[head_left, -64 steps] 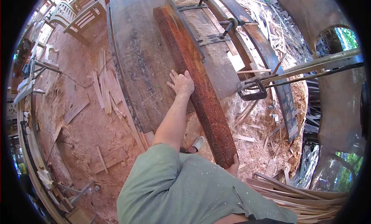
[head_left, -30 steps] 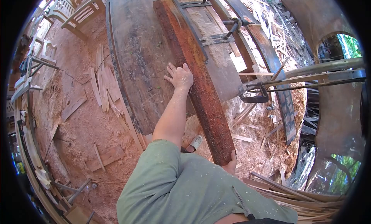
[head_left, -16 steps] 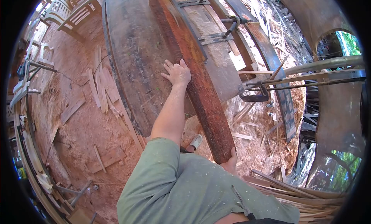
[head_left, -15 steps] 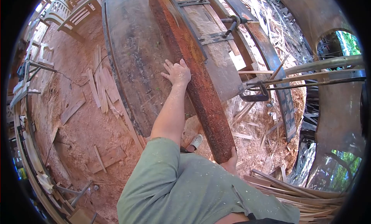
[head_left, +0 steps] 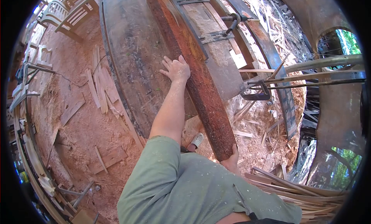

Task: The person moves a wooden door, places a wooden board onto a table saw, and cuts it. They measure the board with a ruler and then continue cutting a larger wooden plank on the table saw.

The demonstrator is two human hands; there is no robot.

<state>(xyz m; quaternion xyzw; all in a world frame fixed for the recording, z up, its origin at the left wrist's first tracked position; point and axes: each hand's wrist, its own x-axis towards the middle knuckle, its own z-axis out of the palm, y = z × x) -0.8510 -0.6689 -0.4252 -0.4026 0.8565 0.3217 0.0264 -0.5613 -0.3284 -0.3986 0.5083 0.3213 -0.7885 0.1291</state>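
Note:
A long, thick reddish-brown wood beam (head_left: 208, 102), rough and flecked with sawdust, lies lengthwise on a worn tabletop (head_left: 131, 50), its near end jutting past the edge toward me. My left hand (head_left: 177, 70) has its fingers spread and presses against the beam's left side. At the near end, my right hand (head_left: 232, 162) grips the beam's corner; part of that hand is hidden behind the wood. Along the beam's right side runs a straight guide bar (head_left: 187, 25), joined to metal cross pieces on the table.
A C-clamp (head_left: 257, 93) sits at the table's right corner, beside poles (head_left: 320, 63) reaching in from the right. Thin wood strips (head_left: 301, 197) are piled at lower right. Offcuts (head_left: 102, 87) litter the sawdust floor on the left, with wooden chairs (head_left: 67, 17) beyond.
The beam has slid slightly forward, away from me, along the guide bar. Both hands have shifted a little with it, keeping their places on the wood.

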